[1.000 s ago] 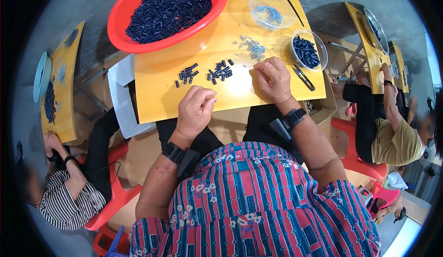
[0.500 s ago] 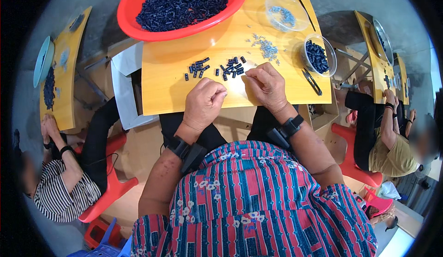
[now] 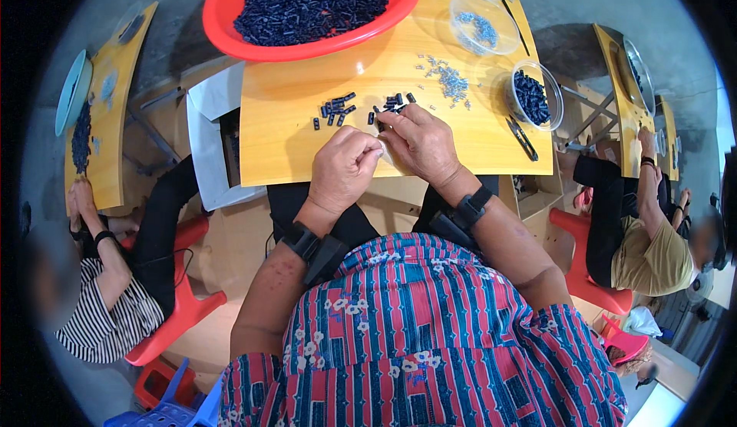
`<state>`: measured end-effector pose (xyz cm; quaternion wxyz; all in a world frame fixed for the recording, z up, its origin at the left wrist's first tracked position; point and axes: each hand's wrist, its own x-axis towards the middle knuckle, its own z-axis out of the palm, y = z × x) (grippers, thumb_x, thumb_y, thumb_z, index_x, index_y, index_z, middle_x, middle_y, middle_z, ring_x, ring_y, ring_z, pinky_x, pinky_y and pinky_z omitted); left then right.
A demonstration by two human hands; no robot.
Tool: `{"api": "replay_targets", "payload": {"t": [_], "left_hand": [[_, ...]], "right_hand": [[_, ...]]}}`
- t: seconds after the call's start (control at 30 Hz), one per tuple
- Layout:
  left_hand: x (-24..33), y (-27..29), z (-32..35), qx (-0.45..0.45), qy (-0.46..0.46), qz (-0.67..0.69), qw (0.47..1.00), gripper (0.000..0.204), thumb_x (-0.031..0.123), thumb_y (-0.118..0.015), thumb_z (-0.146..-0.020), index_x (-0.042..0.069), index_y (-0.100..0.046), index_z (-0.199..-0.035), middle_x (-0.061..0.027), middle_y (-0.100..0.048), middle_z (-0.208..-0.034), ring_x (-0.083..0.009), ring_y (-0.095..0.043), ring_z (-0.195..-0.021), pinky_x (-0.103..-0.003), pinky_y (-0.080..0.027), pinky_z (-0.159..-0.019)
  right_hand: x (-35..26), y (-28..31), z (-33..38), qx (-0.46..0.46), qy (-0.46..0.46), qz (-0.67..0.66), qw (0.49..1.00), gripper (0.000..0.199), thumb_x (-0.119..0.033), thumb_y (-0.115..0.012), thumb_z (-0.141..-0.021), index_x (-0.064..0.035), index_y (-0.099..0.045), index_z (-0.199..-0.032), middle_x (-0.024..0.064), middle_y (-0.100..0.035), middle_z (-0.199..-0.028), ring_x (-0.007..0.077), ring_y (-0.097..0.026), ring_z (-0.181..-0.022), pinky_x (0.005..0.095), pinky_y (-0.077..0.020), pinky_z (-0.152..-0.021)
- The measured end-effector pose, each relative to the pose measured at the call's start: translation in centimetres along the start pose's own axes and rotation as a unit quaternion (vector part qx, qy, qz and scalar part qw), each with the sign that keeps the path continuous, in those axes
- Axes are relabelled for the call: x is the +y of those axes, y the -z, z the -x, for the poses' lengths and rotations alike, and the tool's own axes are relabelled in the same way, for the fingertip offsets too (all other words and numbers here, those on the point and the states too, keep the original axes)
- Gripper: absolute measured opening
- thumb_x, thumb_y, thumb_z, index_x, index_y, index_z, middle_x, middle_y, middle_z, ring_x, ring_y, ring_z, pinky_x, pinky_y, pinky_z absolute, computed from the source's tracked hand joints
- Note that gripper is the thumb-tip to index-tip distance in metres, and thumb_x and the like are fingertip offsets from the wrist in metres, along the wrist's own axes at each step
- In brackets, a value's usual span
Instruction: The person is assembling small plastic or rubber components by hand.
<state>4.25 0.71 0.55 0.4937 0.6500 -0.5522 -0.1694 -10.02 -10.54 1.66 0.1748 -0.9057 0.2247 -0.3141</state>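
Observation:
My left hand (image 3: 344, 168) is closed near the table's front edge, thumb against bent index finger; what it holds, if anything, is hidden. Beside it, my right hand (image 3: 422, 145) has its thumb and fingers drawn together over the near side of a small cluster of short black plastic pieces (image 3: 394, 103). A dark bit shows at its fingertips, too small to tell whether it is gripped. Just beyond my left hand lies a second group of black pieces (image 3: 336, 108). Small clear and silvery parts (image 3: 451, 83) lie scattered farther right.
A large red basin (image 3: 307, 51) heaped with black pieces stands far left on the yellow table (image 3: 284, 154). On the right are a round tub of black pieces (image 3: 531, 97), a tub of clear parts (image 3: 480, 29) and black tweezers (image 3: 522, 138). People sit at tables on both sides.
My right hand has moved left, its fingertips coming over the black pieces and closer to my left hand. My left hand stays closed. The view has shifted slightly.

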Motion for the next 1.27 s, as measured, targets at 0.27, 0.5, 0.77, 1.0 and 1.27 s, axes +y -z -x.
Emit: {"api": "replay_targets", "payload": {"t": [0.27,0.5,0.77,1.0,1.27], "left_hand": [[0.0,0.0,0.0,0.005,-0.009,-0.007,1.000,0.012,0.002,-0.073,-0.077,0.007,-0.065,-0.085,-0.0098,-0.061,-0.080,-0.0302,-0.063,-0.072,-0.038,-0.052,-0.063],[0.5,-0.1,0.1,0.059,0.019,-0.014,0.998,0.028,-0.005,-0.071,-0.076,0.004,-0.062,-0.101,-0.0137,-0.059,-0.100,-0.0326,-0.063,-0.081,-0.039,-0.053,-0.070],[-0.1,-0.5,0.2,0.042,0.025,-0.075,0.996,0.030,0.001,-0.073,-0.078,0.004,-0.064,-0.107,-0.0148,-0.058,-0.101,-0.0357,-0.061,-0.094,-0.042,-0.052,-0.081],[-0.5,-0.3,-0.1,0.035,-0.002,-0.088,0.995,0.019,0.001,-0.073,-0.080,0.003,-0.068,-0.099,-0.0122,-0.059,-0.094,-0.0262,-0.060,-0.071,-0.034,-0.052,-0.065],[0.0,-0.5,-0.3,0.012,0.022,-0.108,0.994,0.019,0.006,-0.075,-0.079,0.007,-0.068,-0.097,-0.0140,-0.060,-0.095,-0.0342,-0.064,-0.089,-0.041,-0.053,-0.078]], "right_hand": [[0.2,-0.2,0.8,-0.018,0.007,-0.017,1.000,0.018,-0.010,-0.077,-0.075,-0.0111,-0.072,-0.092,0.0066,-0.059,-0.079,0.0268,-0.064,-0.071,0.0387,-0.0531,-0.061],[0.5,0.0,1.1,0.000,-0.009,-0.048,0.999,0.015,-0.005,-0.076,-0.080,-0.0096,-0.074,-0.094,0.0088,-0.063,-0.081,0.0265,-0.064,-0.069,0.0358,-0.0529,-0.061],[0.3,0.1,1.2,-0.004,-0.013,-0.059,0.998,0.012,-0.007,-0.075,-0.077,-0.0100,-0.071,-0.089,0.0077,-0.059,-0.077,0.0287,-0.063,-0.069,0.0399,-0.0515,-0.060],[0.6,-0.1,1.4,-0.005,-0.007,-0.048,0.999,0.013,-0.008,-0.074,-0.076,-0.0108,-0.072,-0.088,0.0078,-0.059,-0.077,0.0293,-0.063,-0.069,0.0405,-0.0519,-0.062],[0.6,0.0,1.5,-0.021,-0.008,-0.039,0.999,0.012,-0.009,-0.074,-0.075,-0.0116,-0.072,-0.087,0.0073,-0.060,-0.079,0.0287,-0.064,-0.072,0.0396,-0.0524,-0.063]]}}
